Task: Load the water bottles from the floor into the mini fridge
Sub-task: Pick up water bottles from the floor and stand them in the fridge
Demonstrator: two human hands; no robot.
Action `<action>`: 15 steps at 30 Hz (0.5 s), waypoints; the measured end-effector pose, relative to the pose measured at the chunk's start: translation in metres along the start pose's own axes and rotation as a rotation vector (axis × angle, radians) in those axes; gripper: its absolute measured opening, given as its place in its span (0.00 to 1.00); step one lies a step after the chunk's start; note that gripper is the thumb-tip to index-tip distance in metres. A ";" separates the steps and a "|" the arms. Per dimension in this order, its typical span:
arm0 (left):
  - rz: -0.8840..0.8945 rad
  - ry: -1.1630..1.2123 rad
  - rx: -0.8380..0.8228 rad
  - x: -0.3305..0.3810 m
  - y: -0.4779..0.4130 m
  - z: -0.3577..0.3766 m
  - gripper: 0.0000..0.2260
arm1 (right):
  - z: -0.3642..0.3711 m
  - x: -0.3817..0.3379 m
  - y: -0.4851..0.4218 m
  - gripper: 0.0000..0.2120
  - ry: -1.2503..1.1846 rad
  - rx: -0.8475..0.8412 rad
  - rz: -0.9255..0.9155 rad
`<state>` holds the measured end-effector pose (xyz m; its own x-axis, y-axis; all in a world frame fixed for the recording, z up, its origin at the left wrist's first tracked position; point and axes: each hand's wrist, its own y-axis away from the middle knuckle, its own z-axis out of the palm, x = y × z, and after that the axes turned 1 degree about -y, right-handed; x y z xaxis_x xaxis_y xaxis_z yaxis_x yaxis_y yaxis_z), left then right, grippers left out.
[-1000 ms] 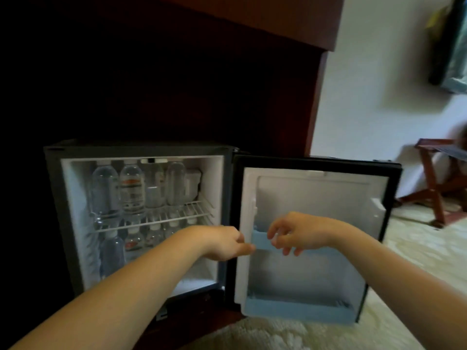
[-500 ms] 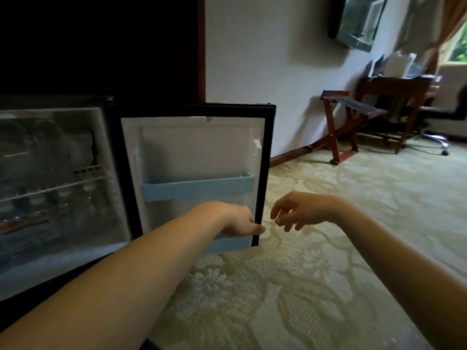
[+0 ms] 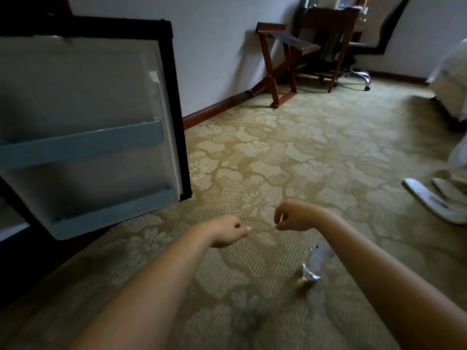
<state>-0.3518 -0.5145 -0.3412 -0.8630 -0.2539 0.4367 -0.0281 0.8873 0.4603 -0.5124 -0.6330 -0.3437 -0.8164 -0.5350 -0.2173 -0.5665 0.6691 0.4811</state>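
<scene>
A clear water bottle (image 3: pixel 314 263) stands on the patterned carpet, partly hidden behind my right forearm. My left hand (image 3: pixel 227 233) hovers over the carpet with its fingers curled and nothing in it. My right hand (image 3: pixel 294 216) hangs beside it, fingers loosely curled and empty, a little beyond the bottle. The mini fridge's open door (image 3: pixel 86 132) fills the left side, showing two pale blue door shelves with nothing on them. The fridge's inside is out of view.
A wooden luggage rack (image 3: pixel 280 59) stands by the wall at the back, with a desk and an office chair (image 3: pixel 364 46) behind it. White slippers (image 3: pixel 439 200) lie on the carpet at the right. A bed corner (image 3: pixel 452 79) shows at far right.
My view has swung right and down from the fridge's inside to the carpet. Both hands left the door shelf and dropped low over the floor. The bottle on the floor came into view.
</scene>
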 end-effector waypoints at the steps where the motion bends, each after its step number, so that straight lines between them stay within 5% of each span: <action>1: 0.003 0.051 0.016 0.003 -0.007 0.013 0.21 | 0.012 0.013 0.000 0.16 0.018 0.015 0.031; 10: 0.001 0.258 0.079 0.026 -0.042 0.100 0.22 | 0.085 0.105 0.002 0.26 0.029 0.214 0.527; 15: -0.023 0.293 0.076 0.025 -0.041 0.117 0.24 | 0.110 0.119 -0.004 0.21 -0.040 0.392 0.512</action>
<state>-0.4311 -0.5119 -0.4397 -0.6800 -0.3649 0.6359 -0.0932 0.9033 0.4187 -0.6200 -0.6423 -0.4651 -0.9934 -0.0841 -0.0776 -0.0974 0.9774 0.1879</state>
